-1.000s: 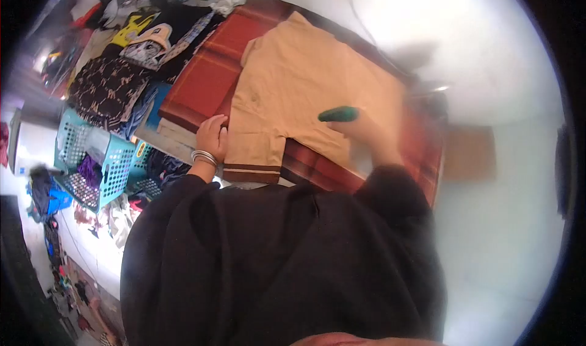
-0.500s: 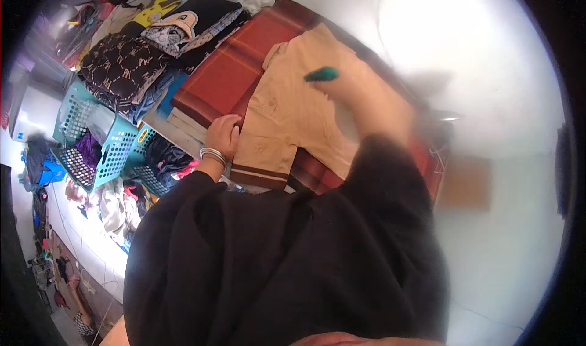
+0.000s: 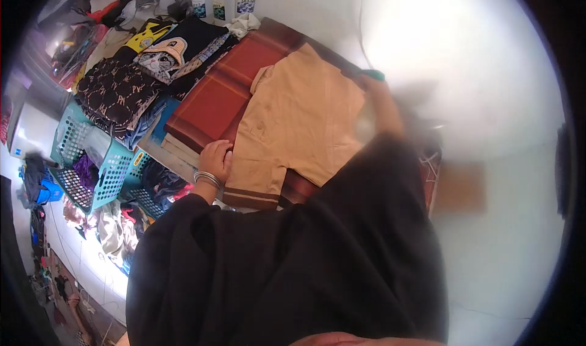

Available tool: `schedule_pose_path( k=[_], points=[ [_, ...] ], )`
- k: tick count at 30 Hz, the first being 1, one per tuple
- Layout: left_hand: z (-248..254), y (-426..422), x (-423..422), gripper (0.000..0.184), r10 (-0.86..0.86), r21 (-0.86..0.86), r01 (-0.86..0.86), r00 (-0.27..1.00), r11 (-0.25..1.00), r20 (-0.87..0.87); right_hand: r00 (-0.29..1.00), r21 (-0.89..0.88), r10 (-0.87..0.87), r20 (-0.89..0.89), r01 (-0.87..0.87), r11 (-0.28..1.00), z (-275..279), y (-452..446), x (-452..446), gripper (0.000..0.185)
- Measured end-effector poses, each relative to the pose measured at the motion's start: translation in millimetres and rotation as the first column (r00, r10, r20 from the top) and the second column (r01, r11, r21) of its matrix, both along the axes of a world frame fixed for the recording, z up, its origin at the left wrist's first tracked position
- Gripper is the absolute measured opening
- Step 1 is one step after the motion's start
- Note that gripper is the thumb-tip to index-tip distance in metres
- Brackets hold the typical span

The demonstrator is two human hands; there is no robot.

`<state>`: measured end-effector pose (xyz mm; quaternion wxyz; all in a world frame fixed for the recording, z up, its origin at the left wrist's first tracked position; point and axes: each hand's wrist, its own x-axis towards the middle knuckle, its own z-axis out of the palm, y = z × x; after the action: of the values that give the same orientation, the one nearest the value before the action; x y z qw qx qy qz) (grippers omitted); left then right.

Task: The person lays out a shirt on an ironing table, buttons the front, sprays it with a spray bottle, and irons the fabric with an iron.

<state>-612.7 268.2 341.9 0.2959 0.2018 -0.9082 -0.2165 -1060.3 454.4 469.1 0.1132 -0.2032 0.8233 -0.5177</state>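
A tan garment [image 3: 299,114] with dark brown bands at one hem lies spread over a red checked cloth [image 3: 210,95]. My left hand [image 3: 215,160], with several bangles at the wrist, rests beside its left edge, near the banded hem. The fingers lie loosely on the edge and hold nothing I can see. At the garment's far right edge, my right hand [image 3: 378,92] is closed round a green rounded object [image 3: 373,75]. Most of that object is hidden and blurred, so its kind does not show.
Folded clothes [image 3: 119,83] are stacked at the left. Teal baskets [image 3: 116,160] with clothes stand below them. Several bottles [image 3: 223,1] stand at the back. A thin cord [image 3: 361,28] hangs against the white wall [image 3: 500,224] on the right.
My right hand has moved with the green object from the middle of the garment to its far right edge. My left hand stays by the left edge.
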Motion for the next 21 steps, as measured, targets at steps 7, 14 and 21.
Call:
schedule_pose_path(
  k=[7,14,21],
  points=[
    [-9,-4,-1,0.023,-0.026,-0.016,0.026,1.0,1.0,-0.001,1.0,0.144,0.0,0.01,-0.001,0.99,15,85,77,0.022],
    [-8,-5,-3,0.023,-0.034,-0.073,0.036,0.999,0.997,0.021,0.953,0.09,0.153,0.262,-0.182,0.979,39,162,157,0.027],
    [-15,-7,-6,0.022,-0.02,-0.129,0.023,0.999,0.991,0.029,0.924,-0.041,-0.299,0.238,0.317,0.947,46,201,139,0.021]
  ],
)
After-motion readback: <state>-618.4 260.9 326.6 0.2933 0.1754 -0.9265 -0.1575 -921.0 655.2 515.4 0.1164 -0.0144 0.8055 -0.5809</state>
